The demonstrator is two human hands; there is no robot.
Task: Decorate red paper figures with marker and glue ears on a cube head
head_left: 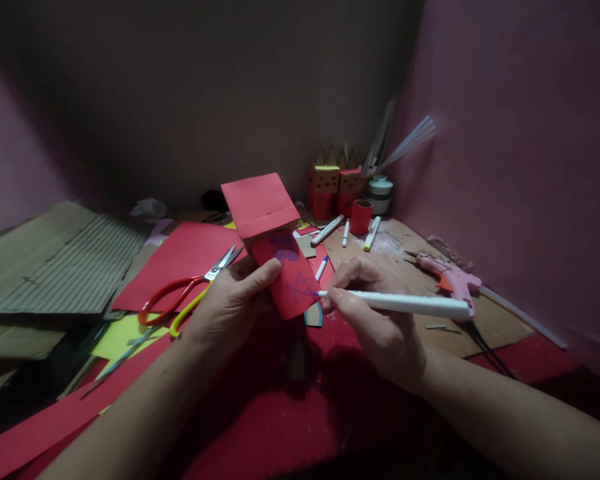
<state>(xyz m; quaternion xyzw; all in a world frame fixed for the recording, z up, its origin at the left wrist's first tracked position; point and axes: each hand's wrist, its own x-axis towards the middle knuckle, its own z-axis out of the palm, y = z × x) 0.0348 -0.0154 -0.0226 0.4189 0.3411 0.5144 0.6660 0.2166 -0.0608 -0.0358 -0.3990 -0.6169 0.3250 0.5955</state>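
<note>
Red paper figure [280, 241], raised above the bench [260, 427] in the middle of the scene, between both hands. Pinched in the grip of the left hand [235, 300], thumb pressed on the front, fingers mostly hidden behind. In the right hand [375, 320], a white marker [405, 302], pinched close to its tip, the point seemingly on the paper at the right end of a purple star [303, 289]. Judged from the lines, drawing the star as the step in hand. Called for in the next move: light pressure, a steady tip and a firm hold on the body. On top, a wider, box-like head with a smooth, matte, four-cornered face; below, a narrower body, flat or gently curved, hard to tell. To the left, scissors [213, 272] with metal blades and red and yellow handles, over smooth red paper [180, 247]; farther left, ridged corrugated cardboard [65, 267]. At the far right, an upright red tube [361, 218] near a rounded, pale jar [380, 188]; nearer, a pink plastic glue gun [455, 279].
</note>
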